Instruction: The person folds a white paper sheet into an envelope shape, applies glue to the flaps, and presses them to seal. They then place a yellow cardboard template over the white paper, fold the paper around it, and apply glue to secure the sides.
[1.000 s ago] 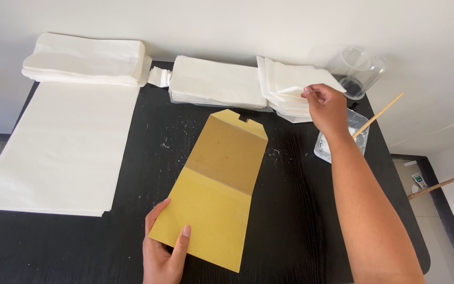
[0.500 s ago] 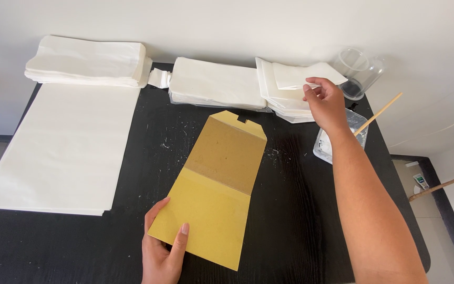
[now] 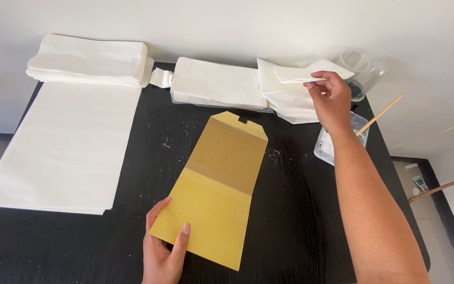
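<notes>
Two bare hands work over a black table (image 3: 300, 210) speckled with white flecks. The left hand (image 3: 165, 252) pins the near corner of a yellow cardboard template (image 3: 214, 197), thumb on top of the card and the other fingers curled at its edge, so the fingers are clamped on that corner; the card lies flat and tilted, its browner flap end pointing away from those fingers toward the far side of the table. The right hand (image 3: 331, 100) is raised farther off, its fingertips pinched together on a folded white paper piece (image 3: 311, 71), which juts up and to both sides of the pinch. Just beneath and beside those fingers sits a fanned stack of folded white papers (image 3: 285, 102); next to it, on the side away from the right hand, lies a flat white paper bundle (image 3: 216, 84). Beyond the right fingers a clear plastic cup (image 3: 363, 71) lies on its side, and just below the wrist a small clear tray (image 3: 337, 144) holds a wooden stick (image 3: 379, 114) that leans outward. Well apart from the left fingers, a large sheet stack (image 3: 66, 147) covers the table's far left, with another white paper pile (image 3: 88, 60) beyond it.
</notes>
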